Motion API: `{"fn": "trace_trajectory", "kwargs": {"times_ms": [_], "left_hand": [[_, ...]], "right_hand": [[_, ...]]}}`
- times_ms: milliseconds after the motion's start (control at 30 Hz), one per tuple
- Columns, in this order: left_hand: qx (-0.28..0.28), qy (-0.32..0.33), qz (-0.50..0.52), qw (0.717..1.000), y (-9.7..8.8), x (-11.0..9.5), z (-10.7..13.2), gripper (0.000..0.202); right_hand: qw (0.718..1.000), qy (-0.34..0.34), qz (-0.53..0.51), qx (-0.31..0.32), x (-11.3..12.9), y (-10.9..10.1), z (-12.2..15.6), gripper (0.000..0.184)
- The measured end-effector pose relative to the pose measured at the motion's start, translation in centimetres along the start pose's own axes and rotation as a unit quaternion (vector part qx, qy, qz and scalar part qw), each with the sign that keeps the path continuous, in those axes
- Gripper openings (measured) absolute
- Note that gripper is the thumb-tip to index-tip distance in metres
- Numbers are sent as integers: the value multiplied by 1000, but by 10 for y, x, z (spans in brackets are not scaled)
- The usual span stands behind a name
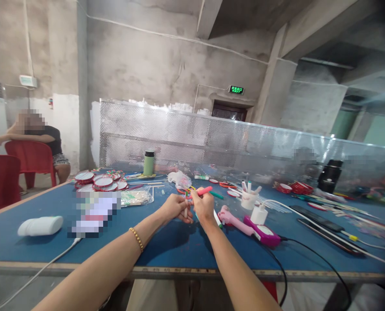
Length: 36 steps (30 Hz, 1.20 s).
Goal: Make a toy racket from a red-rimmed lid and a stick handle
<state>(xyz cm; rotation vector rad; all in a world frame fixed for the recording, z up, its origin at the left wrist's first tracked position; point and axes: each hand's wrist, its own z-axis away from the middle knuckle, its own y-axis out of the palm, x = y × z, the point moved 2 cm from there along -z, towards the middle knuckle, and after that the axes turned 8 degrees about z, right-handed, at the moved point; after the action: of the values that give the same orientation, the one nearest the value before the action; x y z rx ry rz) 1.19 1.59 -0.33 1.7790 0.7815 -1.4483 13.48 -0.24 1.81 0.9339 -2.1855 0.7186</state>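
Observation:
Both my hands are close together above the blue table (121,248), near its middle. My left hand (175,207) pinches a small, pale, flat stick (186,209) that stands upright, with some green near its top. My right hand (203,206) is closed around a red marker (206,190), its tip end turned toward the stick. Whether the tip touches the stick I cannot tell. Just past my hands lie a clear plastic bag (179,179) and a green marker (216,195). A pink glue gun (233,219) rests to the right of my right hand.
White-faced red discs (104,182) are piled at the left, near a phone (97,214) and a white bottle (40,226). A green flask (149,163) stands behind. A marker cup (249,198) and purple box (263,233) with cables are on the right. A person sits far left.

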Motion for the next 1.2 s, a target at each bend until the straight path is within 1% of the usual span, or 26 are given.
{"fn": "trace_trajectory", "kwargs": {"times_ms": [167, 467, 933, 1200], "left_hand": [[-1, 3, -1, 1000, 1, -1, 1, 39], [2, 10, 0, 1000, 0, 0, 1, 34], [0, 7, 6, 1000, 0, 0, 1, 29], [-5, 3, 3, 1000, 2, -3, 3, 32]], "right_hand": [[1000, 16, -14, -10, -2, 0, -1, 23], [1000, 5, -6, -7, -6, 1, -2, 25], [999, 18, -26, -8, -1, 0, -2, 23], [1000, 15, -22, -3, 2, 0, -1, 25]]}}
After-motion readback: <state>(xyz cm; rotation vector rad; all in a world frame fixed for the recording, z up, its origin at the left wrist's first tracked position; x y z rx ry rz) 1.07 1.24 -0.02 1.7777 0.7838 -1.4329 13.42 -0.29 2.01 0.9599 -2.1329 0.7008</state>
